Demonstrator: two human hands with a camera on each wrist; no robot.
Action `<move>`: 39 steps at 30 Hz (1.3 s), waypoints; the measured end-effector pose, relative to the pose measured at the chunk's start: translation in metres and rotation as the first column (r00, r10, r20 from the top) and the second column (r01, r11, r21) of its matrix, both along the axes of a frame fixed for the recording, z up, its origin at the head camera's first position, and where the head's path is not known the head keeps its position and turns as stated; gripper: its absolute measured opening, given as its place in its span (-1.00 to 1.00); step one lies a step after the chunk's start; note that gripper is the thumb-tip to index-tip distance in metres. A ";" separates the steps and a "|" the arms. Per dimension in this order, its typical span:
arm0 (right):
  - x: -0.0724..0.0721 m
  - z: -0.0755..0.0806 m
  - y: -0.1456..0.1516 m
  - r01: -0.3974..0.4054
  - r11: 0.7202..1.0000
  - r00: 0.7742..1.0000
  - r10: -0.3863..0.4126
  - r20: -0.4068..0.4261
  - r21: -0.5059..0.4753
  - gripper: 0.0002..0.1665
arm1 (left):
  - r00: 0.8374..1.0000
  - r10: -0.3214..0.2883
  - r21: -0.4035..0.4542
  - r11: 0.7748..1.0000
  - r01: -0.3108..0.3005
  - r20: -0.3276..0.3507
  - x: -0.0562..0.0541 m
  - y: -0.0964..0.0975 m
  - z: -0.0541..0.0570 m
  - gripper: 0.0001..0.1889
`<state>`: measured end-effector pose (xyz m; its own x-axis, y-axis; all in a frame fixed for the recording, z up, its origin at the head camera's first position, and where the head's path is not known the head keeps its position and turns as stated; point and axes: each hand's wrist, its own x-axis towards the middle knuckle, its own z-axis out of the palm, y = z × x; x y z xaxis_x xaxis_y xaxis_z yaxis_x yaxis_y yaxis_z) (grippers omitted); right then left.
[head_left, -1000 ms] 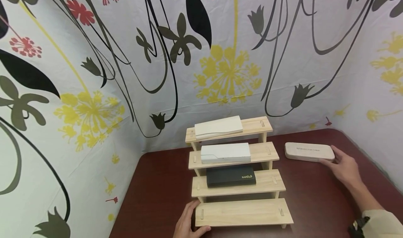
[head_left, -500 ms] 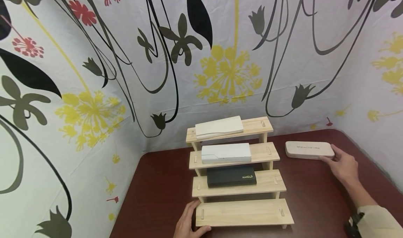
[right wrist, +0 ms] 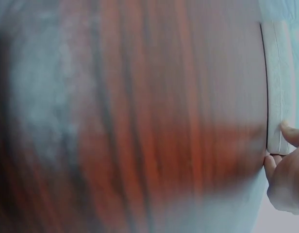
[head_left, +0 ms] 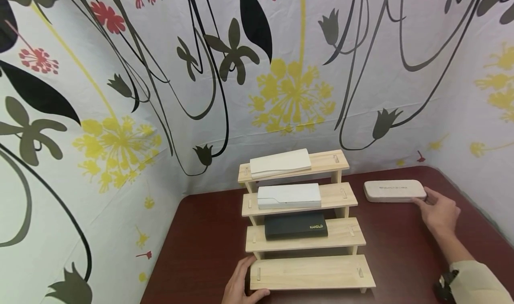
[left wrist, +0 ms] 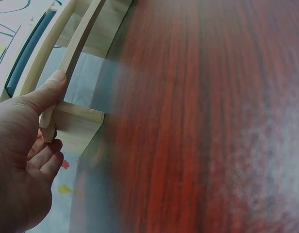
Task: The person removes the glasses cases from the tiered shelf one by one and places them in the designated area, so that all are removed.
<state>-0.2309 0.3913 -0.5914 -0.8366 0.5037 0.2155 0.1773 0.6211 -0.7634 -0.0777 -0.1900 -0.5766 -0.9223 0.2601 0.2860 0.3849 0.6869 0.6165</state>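
Note:
A four-tier stepped wooden stand is on the table, and my left hand grips the left end of its lowest board. In the left wrist view the thumb lies on one side of the board, with curled fingers at the other. To the right of the stand lies an off-white glasses case with small lettering on its lid. My right hand holds this case at its right end. The right wrist view has the thumb against the case's side and the fingers at its end.
On the stand's upper tiers are a black case with gold lettering, a white box and a cream case. Flower-printed fabric walls the dark red table at the back and sides.
The glasses case has turned slightly and lies straighter, its right end a little farther back. My right thumb has shifted toward that end. The left hand keeps its place on the stand.

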 end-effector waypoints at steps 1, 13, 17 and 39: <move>0.000 0.000 0.000 0.015 1.000 1.000 -0.015 0.002 -0.006 -0.34 | 1.000 0.002 0.002 1.000 -0.002 0.007 0.000 0.000 0.000 -0.15; 0.001 0.006 -0.001 0.140 0.985 0.990 -0.137 0.037 -0.102 -0.48 | 1.000 -0.008 0.018 1.000 0.008 0.000 0.000 0.001 -0.003 -0.16; 0.001 0.007 0.000 0.161 0.981 0.987 -0.156 0.046 -0.110 -0.49 | 1.000 -0.012 0.028 1.000 0.012 0.005 0.001 0.002 -0.002 -0.17; 0.021 0.021 -0.001 0.166 0.958 0.981 -0.185 -0.062 -0.232 -0.43 | 0.999 0.006 0.019 1.000 -0.007 0.049 0.001 0.001 0.000 -0.16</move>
